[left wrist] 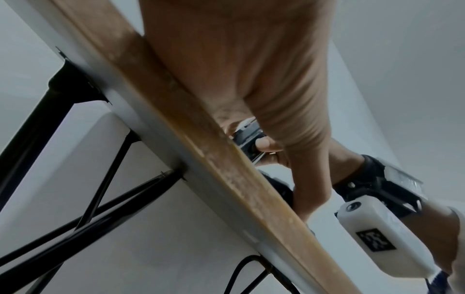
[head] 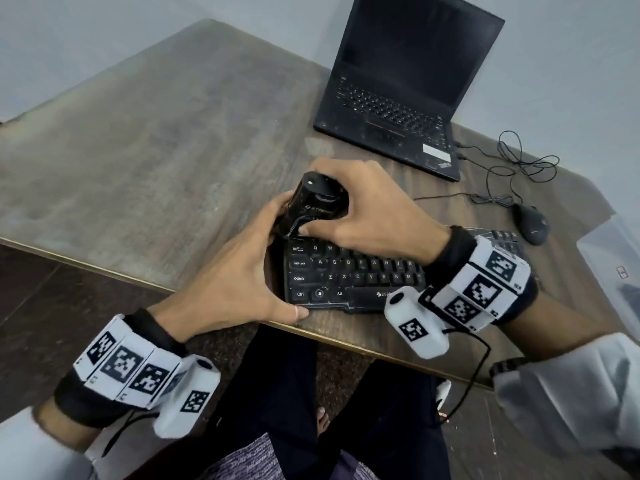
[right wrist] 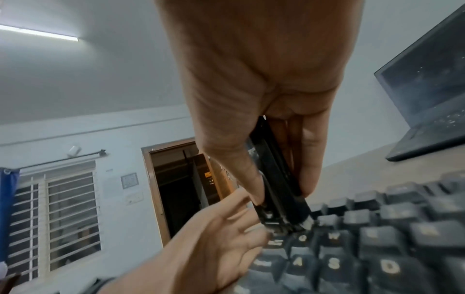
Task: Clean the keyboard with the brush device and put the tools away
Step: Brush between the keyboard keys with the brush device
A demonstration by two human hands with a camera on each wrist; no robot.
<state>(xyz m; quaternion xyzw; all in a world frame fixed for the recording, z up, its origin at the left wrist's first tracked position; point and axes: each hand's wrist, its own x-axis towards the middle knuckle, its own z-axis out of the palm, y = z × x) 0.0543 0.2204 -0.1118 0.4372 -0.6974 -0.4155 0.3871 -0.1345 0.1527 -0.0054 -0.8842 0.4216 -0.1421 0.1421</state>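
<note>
- While your right hand (head: 363, 202) wraps the brush device (head: 317, 202) from above, fingers and thumb curled round its black body, its lower end sits on the top-left corner of the keyboard (head: 349, 271), near Tab and Q.
- Your left hand (head: 235, 268) cups the keyboard's left end: thumb laid along the front edge near Ctrl, fingertips at the device's base. Whether those fingers pinch the device or only steady it, you cannot tell from any view.
- Step in hand, by my reading: cleaning, likely at the start of a row. Most keys lie to 3 o'clock of the device, unswept as far as one can judge.
- Next move calls for a steady draw toward 3 o'clock along the key row, device kept near upright, left hand bracing so the keyboard does not slide.
- Edges: the keyboard lies close to the near edge of the table (head: 138, 140), at 6 o'clock; your left thumb is almost on that rim. A push toward you could nudge the board off.
- Open room: broad bare wood from 9 to 12 o'clock.
- Crowded side: laptop (head: 408, 81) at 1 o'clock, mouse (head: 531, 223) and loose cable (head: 512, 168) at 2 to 3 o'clock. Mind your wrist strap near the keyboard's right end.
- Storage for the tools is not identifiable.
</note>
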